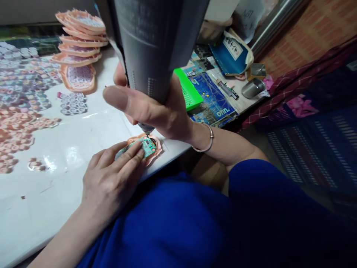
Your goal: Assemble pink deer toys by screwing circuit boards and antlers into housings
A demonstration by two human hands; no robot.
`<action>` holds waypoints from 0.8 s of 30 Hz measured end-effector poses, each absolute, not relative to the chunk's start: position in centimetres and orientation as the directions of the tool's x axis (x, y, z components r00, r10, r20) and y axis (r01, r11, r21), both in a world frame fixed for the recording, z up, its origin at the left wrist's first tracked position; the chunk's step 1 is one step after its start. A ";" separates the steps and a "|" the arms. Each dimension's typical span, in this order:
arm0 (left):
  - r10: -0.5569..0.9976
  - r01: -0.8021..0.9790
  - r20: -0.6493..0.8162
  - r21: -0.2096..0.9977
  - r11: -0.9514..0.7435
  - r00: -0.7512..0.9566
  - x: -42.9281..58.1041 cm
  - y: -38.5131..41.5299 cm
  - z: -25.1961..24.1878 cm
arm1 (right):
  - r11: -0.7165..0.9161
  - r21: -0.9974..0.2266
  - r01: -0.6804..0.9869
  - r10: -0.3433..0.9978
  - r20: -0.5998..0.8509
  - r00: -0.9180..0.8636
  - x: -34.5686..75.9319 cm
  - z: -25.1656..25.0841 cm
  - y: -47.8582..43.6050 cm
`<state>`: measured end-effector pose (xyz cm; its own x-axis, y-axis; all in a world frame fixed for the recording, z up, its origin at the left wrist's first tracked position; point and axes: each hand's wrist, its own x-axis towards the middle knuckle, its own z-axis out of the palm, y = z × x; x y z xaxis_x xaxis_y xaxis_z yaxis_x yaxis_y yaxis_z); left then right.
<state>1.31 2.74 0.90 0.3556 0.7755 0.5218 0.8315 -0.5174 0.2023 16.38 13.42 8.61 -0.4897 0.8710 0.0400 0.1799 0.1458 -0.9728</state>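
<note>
My right hand (pixel 156 109) is wrapped round a large grey electric screwdriver (pixel 156 41) held upright, its tip touching a green circuit board (pixel 145 146). The board lies in a pink plastic shell (pixel 156 148) near the front edge of the white table (pixel 69 141). My left hand (pixel 111 178) lies on the shell's left part, fingers pressed flat on the board, holding it down. A bangle circles my right wrist.
A stack of pink shells (pixel 80 33) stands at the back, another shell (pixel 78 78) lying below it. Several small round button pieces (pixel 25 93) cover the table's left. A green box (pixel 189 91), a blue pouch (pixel 231 56) and metal parts (pixel 252 87) lie to the right.
</note>
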 end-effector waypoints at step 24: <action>0.805 0.777 0.523 0.369 -0.509 0.279 0.3 1.9 -0.3 | 0.370 -0.929 -0.027 0.919 0.370 -0.134 17.7 6.3 22.0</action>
<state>0.29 1.95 -0.28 0.2793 0.8054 0.5228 0.7775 -0.5092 0.3691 17.68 22.01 6.26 -0.1343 0.9194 0.3698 -0.0271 0.3696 -0.9288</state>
